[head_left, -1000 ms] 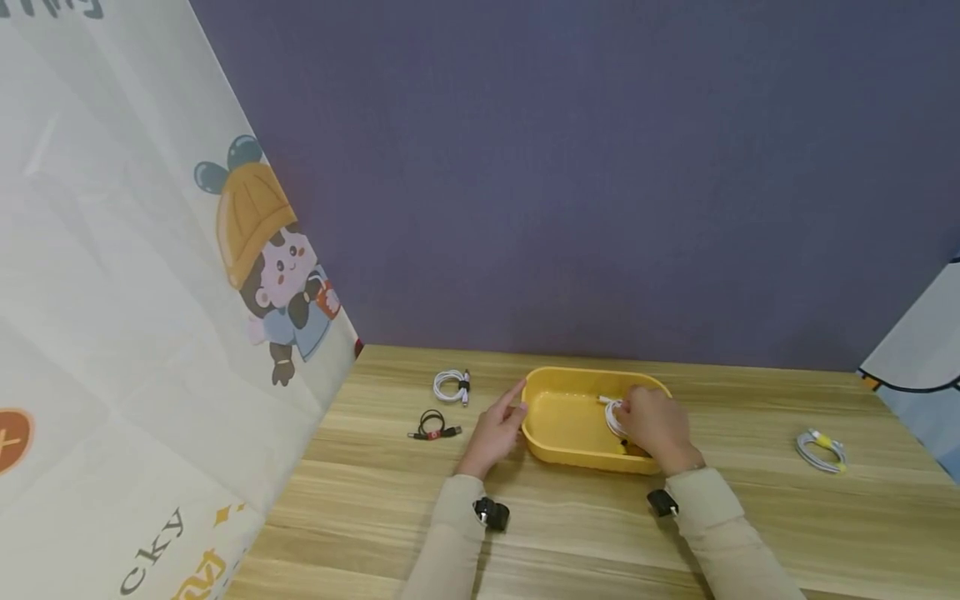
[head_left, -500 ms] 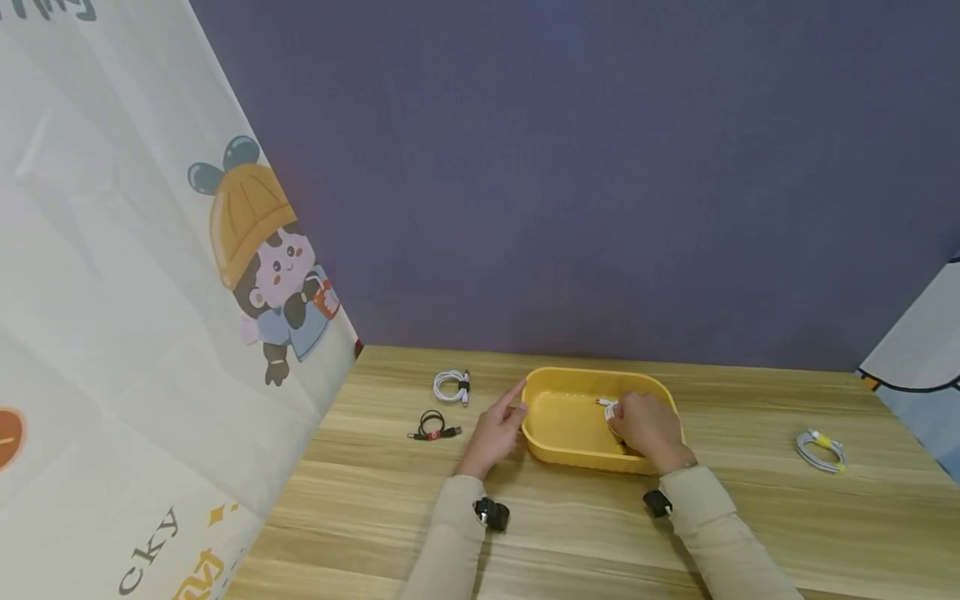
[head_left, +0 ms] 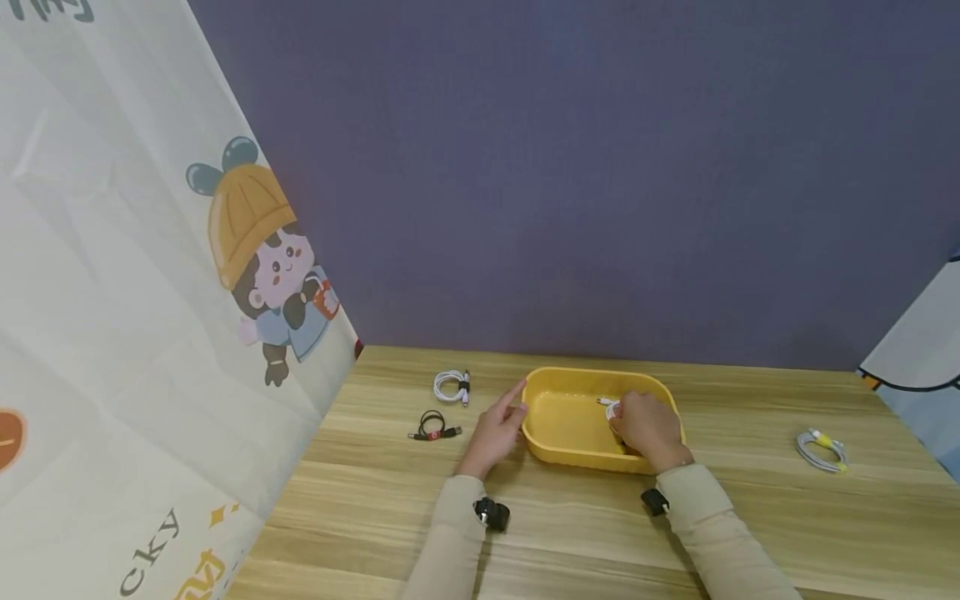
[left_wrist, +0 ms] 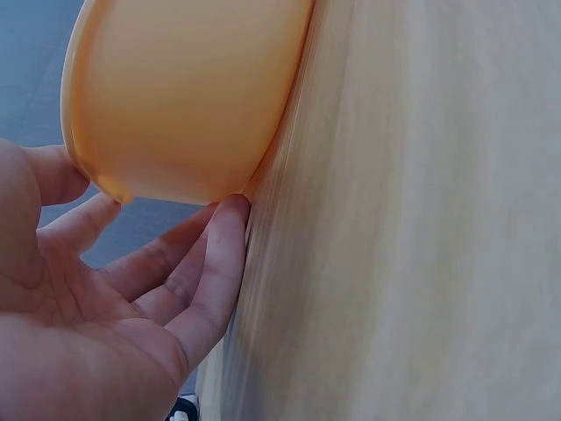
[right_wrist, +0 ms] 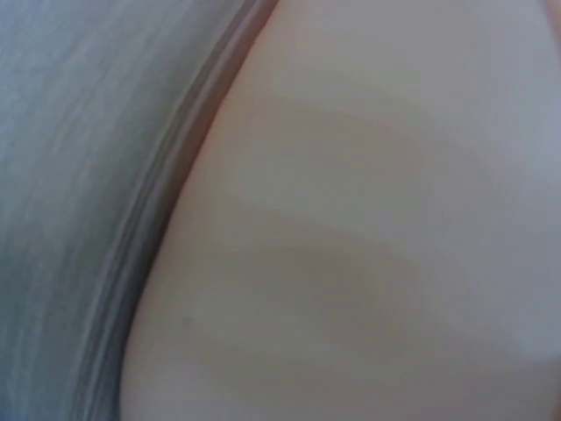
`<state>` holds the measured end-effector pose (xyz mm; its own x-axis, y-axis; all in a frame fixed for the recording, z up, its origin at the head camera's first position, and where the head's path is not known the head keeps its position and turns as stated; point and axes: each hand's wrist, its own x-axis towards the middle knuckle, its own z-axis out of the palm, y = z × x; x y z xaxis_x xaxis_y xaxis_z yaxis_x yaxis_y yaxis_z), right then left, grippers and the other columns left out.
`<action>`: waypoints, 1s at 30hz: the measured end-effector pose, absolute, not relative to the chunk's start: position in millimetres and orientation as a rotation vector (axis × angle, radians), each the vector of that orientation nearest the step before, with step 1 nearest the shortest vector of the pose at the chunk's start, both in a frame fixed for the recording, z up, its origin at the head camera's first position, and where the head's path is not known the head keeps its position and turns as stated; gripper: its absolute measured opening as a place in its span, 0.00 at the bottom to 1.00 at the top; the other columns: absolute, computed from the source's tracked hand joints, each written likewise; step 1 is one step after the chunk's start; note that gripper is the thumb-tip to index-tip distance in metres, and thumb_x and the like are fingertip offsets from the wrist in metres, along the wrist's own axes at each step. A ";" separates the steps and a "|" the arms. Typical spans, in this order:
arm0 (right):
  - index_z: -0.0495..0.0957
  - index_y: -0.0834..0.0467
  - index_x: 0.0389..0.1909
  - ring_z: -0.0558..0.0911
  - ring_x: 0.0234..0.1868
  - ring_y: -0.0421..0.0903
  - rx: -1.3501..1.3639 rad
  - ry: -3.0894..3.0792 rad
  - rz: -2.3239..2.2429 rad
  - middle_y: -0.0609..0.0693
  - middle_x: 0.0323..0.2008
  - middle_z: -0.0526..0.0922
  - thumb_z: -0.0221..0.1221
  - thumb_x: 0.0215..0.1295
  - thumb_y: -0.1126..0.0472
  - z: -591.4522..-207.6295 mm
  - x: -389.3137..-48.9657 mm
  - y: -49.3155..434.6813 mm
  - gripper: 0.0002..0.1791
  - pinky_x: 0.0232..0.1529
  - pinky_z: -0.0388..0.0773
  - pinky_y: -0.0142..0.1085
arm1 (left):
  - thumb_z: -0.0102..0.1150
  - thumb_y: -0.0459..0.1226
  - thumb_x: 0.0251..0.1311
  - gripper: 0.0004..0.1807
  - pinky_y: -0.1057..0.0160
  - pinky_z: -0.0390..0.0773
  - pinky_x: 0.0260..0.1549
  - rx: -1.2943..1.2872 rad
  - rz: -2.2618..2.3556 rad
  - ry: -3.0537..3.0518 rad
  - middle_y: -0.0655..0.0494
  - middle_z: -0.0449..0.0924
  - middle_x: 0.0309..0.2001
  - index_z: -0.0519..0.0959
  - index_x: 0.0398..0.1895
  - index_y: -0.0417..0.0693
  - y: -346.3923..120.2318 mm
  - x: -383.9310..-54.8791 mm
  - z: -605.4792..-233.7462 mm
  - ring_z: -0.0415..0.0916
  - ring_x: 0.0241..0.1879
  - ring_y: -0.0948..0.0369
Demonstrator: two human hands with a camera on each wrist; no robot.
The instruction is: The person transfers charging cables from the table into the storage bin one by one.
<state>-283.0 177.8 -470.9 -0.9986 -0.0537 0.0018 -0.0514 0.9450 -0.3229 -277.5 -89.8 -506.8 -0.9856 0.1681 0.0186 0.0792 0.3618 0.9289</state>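
A yellow plastic tray (head_left: 573, 421) stands on the table. My left hand (head_left: 492, 432) touches its left end, with the fingertips on the outer wall and the thumb at the rim; in the left wrist view the fingers (left_wrist: 219, 272) are extended and only gently bent. Inside the tray's right part, my right hand (head_left: 651, 429) is curled over a coiled white cable (head_left: 611, 409) and grips it. One plug end of this cable sticks out to the left, and the rest is hidden under the hand. Only blurred skin and sleeve fill the right wrist view.
Left of the tray lie a coiled white cable (head_left: 450, 387) with a black tie and a short black cable (head_left: 433, 429) with a red tag. Far right lies a grey coiled cable (head_left: 821, 451) with yellow parts. A dark blue panel (head_left: 600, 183) rises behind the table.
My right hand has shifted slightly left inside the tray, covering more of the white cable and uncovering the tray's right rim. My left hand stays in place.
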 end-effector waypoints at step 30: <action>0.84 0.59 0.36 0.72 0.17 0.43 -0.202 3.178 -0.708 0.48 0.23 0.83 0.64 0.69 0.55 -459.3 -261.3 199.2 0.10 0.17 0.66 0.36 | 0.47 0.47 0.79 0.26 0.64 0.80 0.33 0.240 1.736 2.537 0.46 0.86 0.48 0.65 0.77 0.70 -89.2 -275.6 -509.7 0.81 0.32 0.59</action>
